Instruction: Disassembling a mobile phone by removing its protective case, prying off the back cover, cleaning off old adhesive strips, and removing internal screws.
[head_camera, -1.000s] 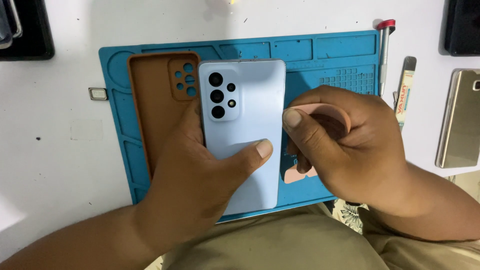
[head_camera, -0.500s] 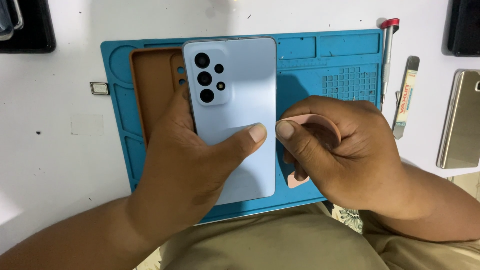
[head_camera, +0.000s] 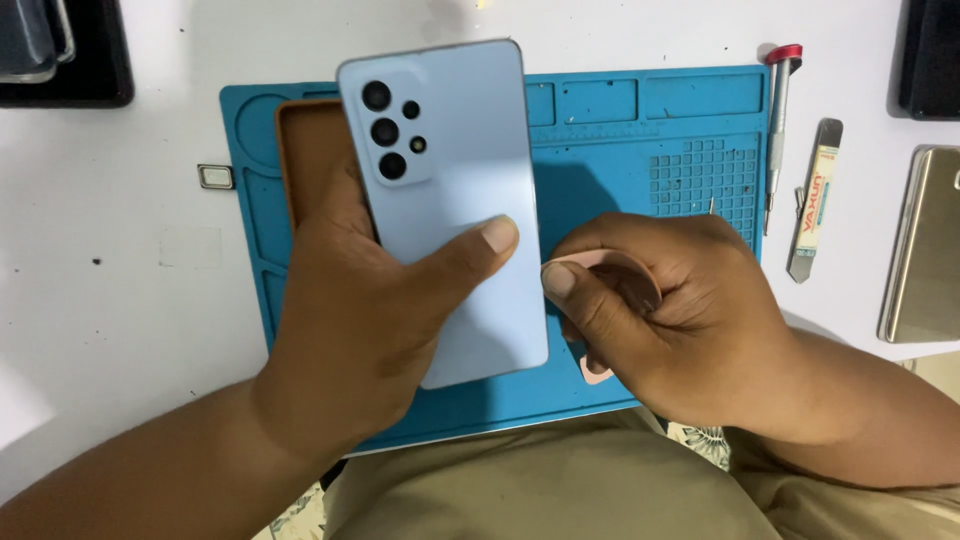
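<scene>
The left hand (head_camera: 370, 310) grips a light blue phone (head_camera: 450, 200) back side up, its cluster of camera lenses toward the far end; the thumb lies across the blue back near the middle, while the fingers wrap under the phone's left edge, so the phone stands above and ahead of the palm and is lifted over a blue work mat (head_camera: 660, 130); the phone's lower end hangs just beside the right hand. The right hand (head_camera: 670, 310) is curled shut around a thin pink tool (head_camera: 600, 270), the thumb pressing on its rounded top edge and a pink tip showing below the fingers; that tool sits close to the phone's right edge, though whether it touches cannot be told. Under the phone, partly hidden, a brown phone case (head_camera: 310, 150) lies on the mat's left part. Off the mat on the white table (head_camera: 120, 260) lie a small metal card tray (head_camera: 216, 177) to the left, a red-capped screwdriver (head_camera: 777, 130) and a flat metal pry tool (head_camera: 815, 200) to the right, and a gold phone (head_camera: 925, 245) near the right border.
</scene>
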